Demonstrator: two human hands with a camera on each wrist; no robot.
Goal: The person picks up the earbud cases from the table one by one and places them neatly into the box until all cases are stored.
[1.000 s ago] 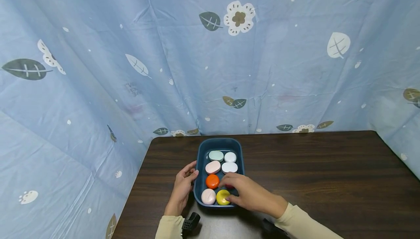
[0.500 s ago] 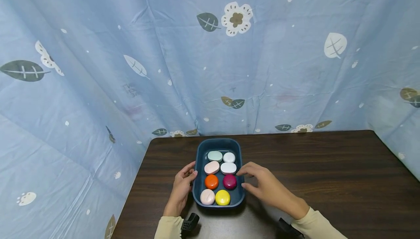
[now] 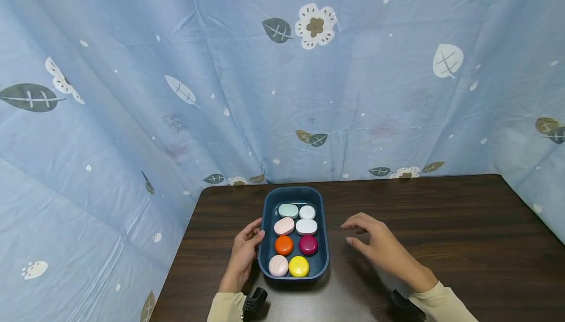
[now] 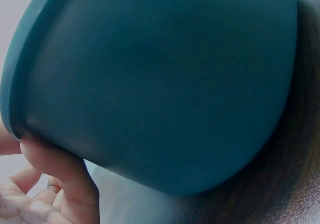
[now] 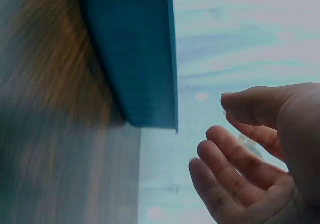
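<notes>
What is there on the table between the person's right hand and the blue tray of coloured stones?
Nothing: in the head view only bare dark wooden table shows between the right hand and the blue tray.

Colours of the tray, its contents and the surroundings.
The tray [image 3: 293, 195] is dark teal-blue; it holds a mint green piece [image 3: 288, 210], two white pieces [image 3: 307, 212] [image 3: 306, 227], two pale pink pieces [image 3: 284, 226] [image 3: 278, 265], an orange piece [image 3: 284, 245], a magenta piece [image 3: 308, 245] and a yellow piece [image 3: 298, 266]. The table [image 3: 441, 224] is dark brown with wood grain. The curtain [image 3: 220, 91] is light blue, printed with white flowers and grey-green leaves. Both sleeves [image 3: 443, 302] are cream.
</notes>
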